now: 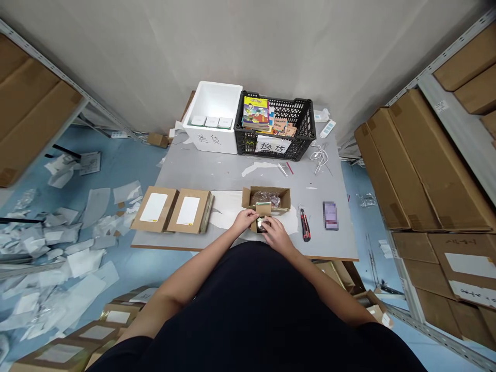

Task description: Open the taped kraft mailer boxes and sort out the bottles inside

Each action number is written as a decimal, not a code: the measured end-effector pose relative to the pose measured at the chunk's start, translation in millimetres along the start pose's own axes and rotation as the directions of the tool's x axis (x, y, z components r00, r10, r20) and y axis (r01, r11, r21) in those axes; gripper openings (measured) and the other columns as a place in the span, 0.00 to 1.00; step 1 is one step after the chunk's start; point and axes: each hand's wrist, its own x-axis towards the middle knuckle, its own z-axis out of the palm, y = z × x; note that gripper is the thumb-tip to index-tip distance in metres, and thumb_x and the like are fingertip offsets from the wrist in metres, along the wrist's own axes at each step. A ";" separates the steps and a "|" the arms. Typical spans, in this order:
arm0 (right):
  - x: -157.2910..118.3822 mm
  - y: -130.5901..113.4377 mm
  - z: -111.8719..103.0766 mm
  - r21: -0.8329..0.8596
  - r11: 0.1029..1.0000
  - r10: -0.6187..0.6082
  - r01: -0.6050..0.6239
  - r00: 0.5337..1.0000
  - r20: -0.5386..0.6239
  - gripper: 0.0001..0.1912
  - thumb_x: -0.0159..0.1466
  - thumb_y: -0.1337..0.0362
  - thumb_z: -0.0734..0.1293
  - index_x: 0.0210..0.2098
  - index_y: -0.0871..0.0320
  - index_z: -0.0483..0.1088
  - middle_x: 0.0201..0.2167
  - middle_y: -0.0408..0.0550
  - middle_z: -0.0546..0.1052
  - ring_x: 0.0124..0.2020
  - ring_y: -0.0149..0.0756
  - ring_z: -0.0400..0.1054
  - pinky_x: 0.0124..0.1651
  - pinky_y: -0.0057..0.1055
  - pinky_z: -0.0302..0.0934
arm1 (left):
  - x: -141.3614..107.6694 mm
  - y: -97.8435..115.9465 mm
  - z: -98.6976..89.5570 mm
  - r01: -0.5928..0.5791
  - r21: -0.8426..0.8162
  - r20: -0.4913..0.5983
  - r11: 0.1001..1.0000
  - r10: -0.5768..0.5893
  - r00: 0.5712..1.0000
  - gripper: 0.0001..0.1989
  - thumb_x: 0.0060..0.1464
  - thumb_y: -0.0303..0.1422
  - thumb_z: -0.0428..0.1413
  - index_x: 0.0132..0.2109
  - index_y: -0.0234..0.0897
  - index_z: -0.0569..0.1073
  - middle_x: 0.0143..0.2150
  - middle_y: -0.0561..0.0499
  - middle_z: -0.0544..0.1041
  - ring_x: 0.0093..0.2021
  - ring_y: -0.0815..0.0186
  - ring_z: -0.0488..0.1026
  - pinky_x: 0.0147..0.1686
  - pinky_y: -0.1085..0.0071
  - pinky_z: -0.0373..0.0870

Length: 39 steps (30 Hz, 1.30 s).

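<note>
A small brown box (263, 208) with its flap raised stands at the table's front edge, a round pale item (260, 223) inside it. The fingers of my left hand (245, 221) close on the box's left side. My right hand (276, 233) reaches over its right side, fingertips at the round item; whether they grip it is unclear. Just behind is an open cardboard box (285, 198) with clear plastic wrap (265, 197) in it. A red and black box cutter (305, 225) lies to the right.
Flat boxes with white labels (154, 207) lie left on the grey table (194, 173). At the back are a white foam box (215, 140) and a black crate (304, 129) with books. A phone (330, 216) lies right. Shelves flank the table.
</note>
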 end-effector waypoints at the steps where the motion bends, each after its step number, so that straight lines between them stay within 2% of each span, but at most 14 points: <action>1: -1.1 0.9 1.0 0.084 0.996 0.046 -0.041 0.997 -0.058 0.20 0.65 0.66 0.63 0.57 0.53 0.66 0.58 0.57 0.65 0.59 0.48 0.59 0.58 0.48 0.58 | -1.6 1.6 0.1 0.005 -0.021 0.006 1.000 -0.005 1.000 0.19 0.48 0.48 0.60 0.31 0.34 0.71 0.22 0.57 0.67 0.19 0.73 0.64 0.16 0.77 0.61; 4: -4.2 2.8 3.9 0.337 0.929 0.232 -0.154 0.951 -0.204 0.19 0.65 0.64 0.61 0.56 0.52 0.67 0.54 0.55 0.66 0.56 0.45 0.63 0.57 0.46 0.62 | -7.7 6.7 1.2 0.039 -0.101 0.037 0.994 -0.036 0.999 0.19 0.48 0.47 0.61 0.35 0.34 0.71 0.22 0.57 0.68 0.19 0.73 0.67 0.19 0.77 0.66; 6: -5.4 3.4 6.8 0.498 0.848 0.325 -0.184 0.922 -0.212 0.18 0.65 0.63 0.62 0.55 0.51 0.68 0.52 0.54 0.65 0.53 0.43 0.65 0.55 0.43 0.66 | -12.0 9.5 2.9 0.076 -0.168 0.049 0.983 -0.068 0.996 0.21 0.47 0.46 0.62 0.40 0.34 0.71 0.25 0.56 0.70 0.21 0.71 0.71 0.21 0.75 0.70; 9: -3.7 3.9 12.3 0.713 0.657 0.452 -0.246 0.885 -0.111 0.22 0.62 0.58 0.66 0.56 0.50 0.66 0.48 0.52 0.66 0.49 0.41 0.67 0.49 0.41 0.70 | -16.8 10.8 6.0 0.114 -0.227 0.067 0.967 -0.102 0.993 0.24 0.51 0.46 0.60 0.48 0.34 0.70 0.29 0.54 0.72 0.25 0.69 0.75 0.25 0.73 0.73; 13: 4.2 6.0 14.0 0.894 0.341 0.579 -0.292 0.814 0.045 0.31 0.62 0.53 0.65 0.63 0.48 0.55 0.40 0.46 0.68 0.40 0.37 0.71 0.44 0.40 0.72 | -21.2 8.1 6.3 0.082 -0.180 0.053 0.980 -0.074 0.996 0.26 0.56 0.42 0.55 0.58 0.33 0.65 0.31 0.52 0.73 0.27 0.69 0.75 0.26 0.73 0.72; 14: 6.4 6.8 12.8 0.913 0.290 0.588 -0.288 0.806 0.067 0.31 0.63 0.52 0.64 0.64 0.48 0.53 0.39 0.46 0.69 0.38 0.36 0.71 0.42 0.40 0.72 | -22.6 7.3 5.2 0.052 -0.157 0.047 0.986 -0.045 0.998 0.26 0.57 0.42 0.54 0.59 0.34 0.64 0.32 0.51 0.73 0.27 0.69 0.75 0.26 0.73 0.72; 16: 9.8 8.5 9.6 0.924 0.254 0.579 -0.285 0.810 0.091 0.29 0.65 0.50 0.61 0.63 0.48 0.55 0.37 0.45 0.69 0.36 0.36 0.71 0.41 0.40 0.72 | -26.3 6.0 2.1 -0.036 -0.100 0.054 0.994 0.042 0.998 0.26 0.60 0.44 0.50 0.61 0.35 0.64 0.36 0.49 0.74 0.29 0.69 0.75 0.27 0.72 0.73; 19: 11.2 10.7 5.6 0.882 0.350 0.528 -0.315 0.844 0.092 0.22 0.64 0.50 0.62 0.54 0.51 0.67 0.38 0.47 0.71 0.37 0.37 0.71 0.41 0.38 0.71 | -32.8 5.4 -2.5 -0.188 0.047 0.095 0.981 0.183 0.979 0.25 0.61 0.46 0.48 0.60 0.37 0.67 0.41 0.47 0.76 0.33 0.67 0.76 0.31 0.71 0.73; 22: 7.3 13.6 3.4 0.756 0.568 0.463 -0.326 0.886 0.035 0.15 0.63 0.53 0.65 0.45 0.53 0.73 0.42 0.49 0.72 0.39 0.38 0.70 0.44 0.38 0.69 | -38.1 4.5 -4.7 -0.307 0.289 0.098 0.907 0.291 0.952 0.21 0.59 0.45 0.53 0.53 0.39 0.74 0.44 0.46 0.77 0.39 0.65 0.75 0.37 0.71 0.73; 25: -0.3 18.2 1.9 0.572 0.770 0.352 -0.284 0.936 -0.008 0.13 0.63 0.57 0.65 0.45 0.52 0.74 0.41 0.49 0.73 0.41 0.39 0.69 0.48 0.39 0.67 | -42.0 0.5 -5.9 -0.404 0.459 0.129 0.791 0.390 0.912 0.16 0.58 0.42 0.55 0.49 0.40 0.76 0.43 0.47 0.77 0.39 0.66 0.74 0.40 0.70 0.71; 27: -5.7 21.7 2.3 0.477 0.841 0.295 -0.257 0.955 -0.006 0.13 0.64 0.59 0.65 0.46 0.52 0.75 0.39 0.49 0.72 0.41 0.39 0.69 0.48 0.39 0.65 | -44.4 -3.7 -6.8 -0.457 0.504 0.176 0.733 0.430 0.885 0.15 0.58 0.42 0.55 0.49 0.40 0.76 0.41 0.48 0.76 0.36 0.67 0.73 0.41 0.70 0.71; 30: -12.2 25.1 6.0 0.415 0.876 0.268 -0.245 0.964 0.003 0.12 0.64 0.60 0.65 0.46 0.52 0.75 0.38 0.48 0.71 0.40 0.39 0.69 0.48 0.38 0.65 | -47.3 -9.5 -7.7 -0.499 0.537 0.235 0.680 0.448 0.863 0.14 0.59 0.41 0.54 0.49 0.41 0.76 0.40 0.48 0.75 0.38 0.66 0.73 0.42 0.70 0.70; 33: -16.4 24.8 12.4 0.402 0.876 0.284 -0.266 0.959 0.016 0.10 0.63 0.61 0.65 0.43 0.53 0.75 0.38 0.48 0.70 0.39 0.38 0.69 0.47 0.39 0.66 | -48.8 -12.6 -7.1 -0.500 0.537 0.262 0.679 0.429 0.864 0.13 0.59 0.40 0.54 0.48 0.42 0.76 0.41 0.47 0.74 0.41 0.63 0.73 0.43 0.69 0.69; 39: -23.0 18.9 24.7 0.526 0.765 0.439 -0.372 0.898 -0.004 0.08 0.61 0.59 0.66 0.38 0.54 0.74 0.47 0.51 0.67 0.52 0.41 0.66 0.51 0.39 0.67 | -49.1 -16.3 -5.3 -0.442 0.503 0.250 0.742 0.365 0.897 0.09 0.57 0.39 0.56 0.41 0.41 0.77 0.42 0.47 0.71 0.43 0.62 0.71 0.46 0.67 0.69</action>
